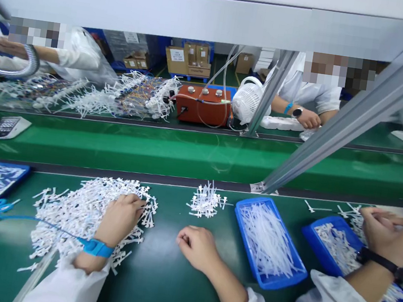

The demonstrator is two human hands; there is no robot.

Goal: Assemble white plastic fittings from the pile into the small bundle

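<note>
My left hand (120, 217), with a blue wrist strap (98, 248) and coiled cord, reaches over a large pile of small white plastic pieces with thin tails (73, 208). Its fingers are curled down at the pile's right side, and what they pinch is hidden. My right hand (197, 248) is closed just above the green tabletop (165, 276), thumb against the fingers; whether anything is in it does not show. Beyond it lies a small heap of the same white pieces (207, 202). To its right stands a blue tray (238, 226) of thin translucent strips (267, 240).
At right, a co-worker's hands (388, 237) work over another blue tray (310, 232). A third blue tray (26, 174) is at far left. A slanted metal post (324, 133) rises behind the trays. Across the green divider are a red box (202, 106), a white fan (248, 100) and two people.
</note>
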